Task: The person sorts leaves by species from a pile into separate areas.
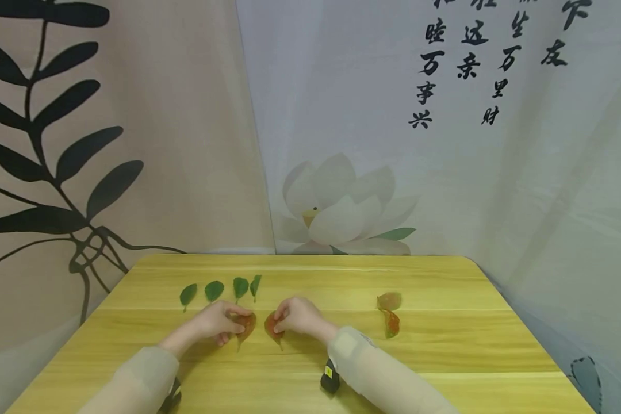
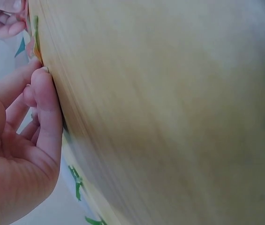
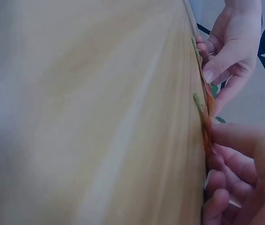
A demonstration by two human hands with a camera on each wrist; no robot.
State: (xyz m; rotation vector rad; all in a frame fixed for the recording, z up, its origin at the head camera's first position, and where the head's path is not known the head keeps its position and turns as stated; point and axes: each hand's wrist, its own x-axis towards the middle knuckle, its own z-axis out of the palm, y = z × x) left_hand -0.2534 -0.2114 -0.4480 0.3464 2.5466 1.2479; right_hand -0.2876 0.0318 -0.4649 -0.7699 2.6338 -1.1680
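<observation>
Near the middle of the table, my left hand (image 1: 219, 320) pinches a reddish leaf (image 1: 248, 329) between thumb and fingers, its stem pointing toward me. Just to the right, a second reddish leaf (image 1: 271, 326) is in the fingertips of my right hand (image 1: 301, 315). A small gap separates the two leaves in the head view. Seen from the right wrist, both leaves lie close along the tabletop, with green stems showing. The left wrist view has the left leaf's orange edge and stem just beyond the fingertips of the left hand (image 2: 34, 136).
Several green leaves (image 1: 214, 290) form a row behind my left hand on the wooden table (image 1: 445, 356). At the right lie an orange-brown leaf (image 1: 390, 300) and a red-green leaf (image 1: 391, 324), touching. A black wrist device (image 1: 329, 376) sits by the right sleeve. Printed curtains (image 1: 196, 144) hang behind.
</observation>
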